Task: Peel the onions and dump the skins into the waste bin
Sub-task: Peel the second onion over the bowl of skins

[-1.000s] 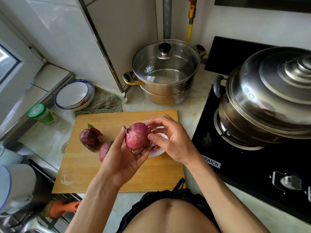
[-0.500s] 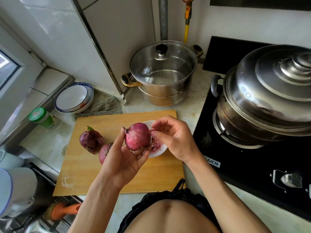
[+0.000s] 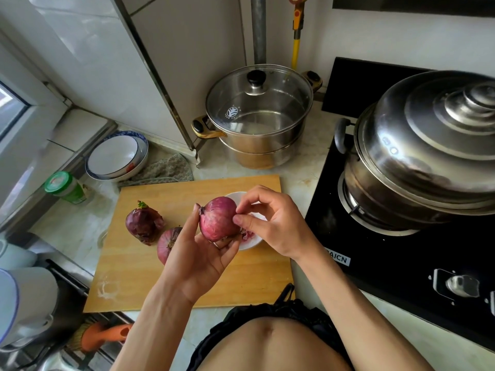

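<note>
— Since the red onion [image 3: 218, 219] is round and firm, how would you say it handles?

— Solid and fairly light, I judge. The left hand [image 3: 199, 259] holds it from below, thumb up one side, fingers curled under it, raised above the wooden cutting board [image 3: 187, 277]. The flesh looks smooth and a bit shiny, so probably slippery once bared; the cupped grip suits that.

— And the right hand [image 3: 273, 223]?

— Its thumb and forefinger are closed in a pinch at the onion's right side, apparently on a thin edge of skin, though the skin itself is too small to make out. Papery skin tears easily, so I'd take hold near the root or tip end, where layers lift.

— Where are the others?

— Two more red onions sit on the board to the left: a dark one with a green sprout [image 3: 144, 223], its dry skin on, and another [image 3: 167, 243] partly hidden behind the left hand.

— Containers?

— A small white dish [image 3: 251, 243] on the board, directly under the hands, holds purple skin scraps [image 3: 247, 234]. A glass-lidded steel steamer pot [image 3: 258, 116] stands behind the board; it looks empty, though the glare makes that uncertain. A big steel lidded pot [image 3: 428, 156] sits on the gas hob [image 3: 401, 263], contents hidden. Stacked blue-rimmed bowls [image 3: 116, 156] lean by the window.

— The waste bin?

— Not in view.
</note>
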`<action>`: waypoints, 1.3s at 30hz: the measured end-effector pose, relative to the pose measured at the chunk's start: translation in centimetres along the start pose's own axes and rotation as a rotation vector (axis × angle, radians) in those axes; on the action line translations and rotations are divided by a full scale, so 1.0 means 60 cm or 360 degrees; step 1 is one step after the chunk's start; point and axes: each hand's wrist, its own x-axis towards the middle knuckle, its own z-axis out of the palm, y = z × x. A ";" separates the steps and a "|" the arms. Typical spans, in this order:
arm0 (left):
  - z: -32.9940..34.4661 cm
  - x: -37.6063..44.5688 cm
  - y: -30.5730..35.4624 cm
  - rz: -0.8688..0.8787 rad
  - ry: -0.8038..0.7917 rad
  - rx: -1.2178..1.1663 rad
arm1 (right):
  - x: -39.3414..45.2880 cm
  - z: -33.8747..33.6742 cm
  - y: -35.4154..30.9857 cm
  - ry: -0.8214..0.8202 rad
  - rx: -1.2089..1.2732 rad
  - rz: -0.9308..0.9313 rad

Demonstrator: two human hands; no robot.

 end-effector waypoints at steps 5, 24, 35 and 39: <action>-0.004 0.002 0.001 0.0010 0.0015 0.0009 | -0.002 0.005 0.002 0.0033 -0.0022 0.0052; -0.019 0.004 0.011 0.0096 0.0078 -0.0171 | 0.001 -0.006 0.032 0.0389 -0.0152 0.0347; -0.018 -0.006 0.008 0.0076 0.0114 -0.0216 | -0.002 0.000 0.033 0.0143 -0.0426 0.0368; -0.016 -0.006 0.008 0.0072 0.0061 -0.0266 | -0.004 0.007 0.019 -0.0106 -0.0285 0.0315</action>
